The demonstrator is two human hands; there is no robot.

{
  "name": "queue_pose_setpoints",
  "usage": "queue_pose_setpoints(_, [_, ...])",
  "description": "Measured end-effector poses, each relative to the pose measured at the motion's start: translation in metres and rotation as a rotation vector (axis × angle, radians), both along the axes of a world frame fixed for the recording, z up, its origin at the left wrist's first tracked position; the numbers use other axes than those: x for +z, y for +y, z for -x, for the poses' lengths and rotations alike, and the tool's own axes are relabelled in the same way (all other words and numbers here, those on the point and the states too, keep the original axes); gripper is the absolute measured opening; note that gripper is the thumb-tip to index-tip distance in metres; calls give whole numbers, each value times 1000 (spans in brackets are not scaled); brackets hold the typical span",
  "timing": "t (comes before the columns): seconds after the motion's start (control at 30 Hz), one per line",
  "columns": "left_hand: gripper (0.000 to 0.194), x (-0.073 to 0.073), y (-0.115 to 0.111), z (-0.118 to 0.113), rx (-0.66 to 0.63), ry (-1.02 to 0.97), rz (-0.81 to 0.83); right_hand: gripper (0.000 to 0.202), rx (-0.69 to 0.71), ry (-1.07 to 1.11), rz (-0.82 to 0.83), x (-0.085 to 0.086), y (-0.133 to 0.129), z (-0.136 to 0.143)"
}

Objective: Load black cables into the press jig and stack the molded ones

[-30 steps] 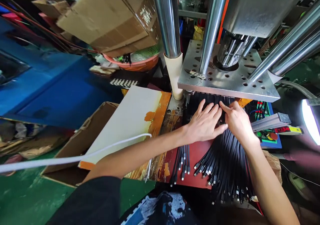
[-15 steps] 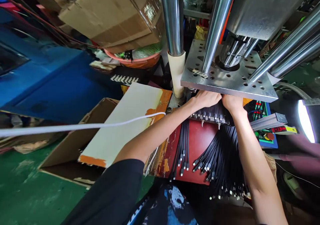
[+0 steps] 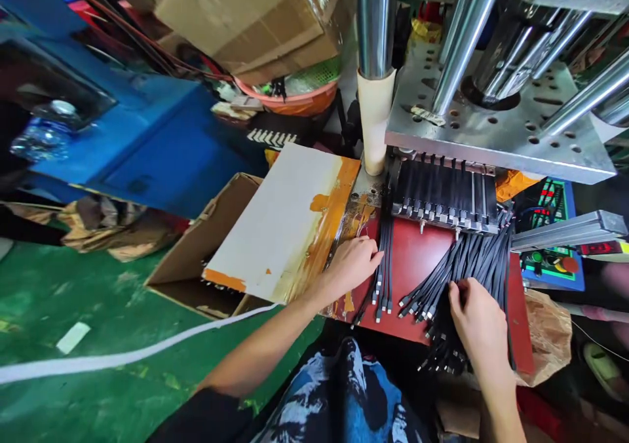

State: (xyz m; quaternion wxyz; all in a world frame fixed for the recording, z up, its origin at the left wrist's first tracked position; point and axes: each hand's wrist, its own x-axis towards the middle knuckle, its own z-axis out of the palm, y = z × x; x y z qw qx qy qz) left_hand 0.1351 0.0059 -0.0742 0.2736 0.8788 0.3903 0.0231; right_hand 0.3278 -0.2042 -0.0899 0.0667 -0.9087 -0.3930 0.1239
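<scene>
My left hand [image 3: 358, 259], its fingers curled together, is beside a small bunch of black cables [image 3: 386, 253] with metal plugs. Whether anything is between those fingertips is hidden. My right hand [image 3: 479, 318] is closed over a larger pile of black cables [image 3: 455, 269], thumb near the forefinger; I cannot make out what it grips. Beyond both hands, several cables lie side by side in a dark fixture [image 3: 445, 191], plugs lined up along its front edge. A thick steel plate [image 3: 501, 138] hangs above and behind the fixture.
Steel posts [image 3: 376, 30] rise around the press. At left a white board with orange stains [image 3: 280, 220] rests over an open cardboard box [image 3: 196, 233]. A control panel [image 3: 555, 233] and a metal bar [image 3: 565, 230] stand at right. A white cord [image 3: 147, 358] crosses lower left.
Both hands have come out from under the steel plate toward me, left to the small cable bunch and right to the pile. The fixture now shows uncovered. The view has shifted left.
</scene>
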Motion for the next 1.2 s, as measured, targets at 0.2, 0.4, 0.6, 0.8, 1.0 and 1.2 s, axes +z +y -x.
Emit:
queue_pose_setpoints(0.2, [16, -5, 17, 5, 26, -143, 209, 44, -181, 381, -419, 18, -9, -12])
queue_pose_setpoints(0.4, [27, 22, 1, 22, 105, -275, 200, 26, -44, 757, -700, 44, -15, 38])
queue_pose_setpoints(0.6, [36, 47, -37, 19, 95, -589, 944, 28, 160, 835, -723, 53, 15, 79])
queue_pose_setpoints(0.8, [27, 68, -74, 27, 92, -644, 884, 18, 276, 914, -686, 72, 6, 84])
queue_pose_setpoints(1.0, [19, 66, -84, 27, -118, -450, 662, 27, 20, 967, -853, 66, 8, 71])
queue_pose_setpoints(1.2, [38, 89, -41, -12, -170, -637, 609, 21, 77, 855, -851, 52, 5, 75])
